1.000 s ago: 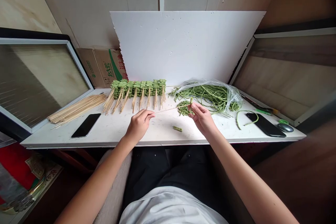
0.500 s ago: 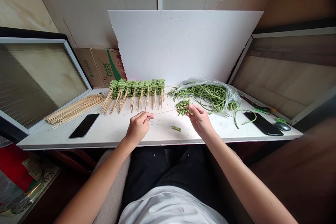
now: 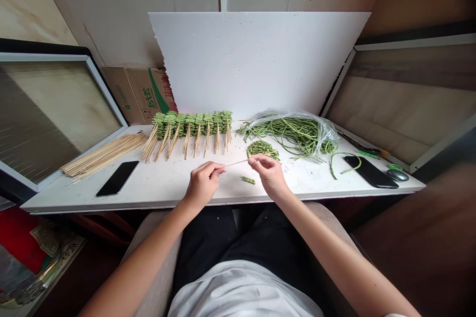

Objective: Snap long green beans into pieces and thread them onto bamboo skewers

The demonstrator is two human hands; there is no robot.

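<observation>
My left hand (image 3: 204,182) is closed around one end of a thin wooden skewer (image 3: 236,162), which runs to the right over the table. At its other end my right hand (image 3: 270,175) pinches a short piece of green bean (image 3: 249,154) by the skewer's tip; whether the tip has gone through it I cannot tell. Just behind my right hand lies a pile of cut bean pieces (image 3: 263,148). A small group of bean pieces (image 3: 248,180) rests on the table between and below my hands. Skewered bean bundles (image 3: 191,126) stand stacked at the back, sticks towards me.
Loose bare skewers (image 3: 104,154) and a phone (image 3: 117,178) lie on the left of the white table (image 3: 156,190). To the right are a plastic bag of long beans (image 3: 297,131), a single bean (image 3: 345,172), another phone (image 3: 372,172) and a mouse (image 3: 397,175).
My right hand has moved left and slightly down with the bean piece, closer to my left hand. Less of the skewer shows between the hands.
</observation>
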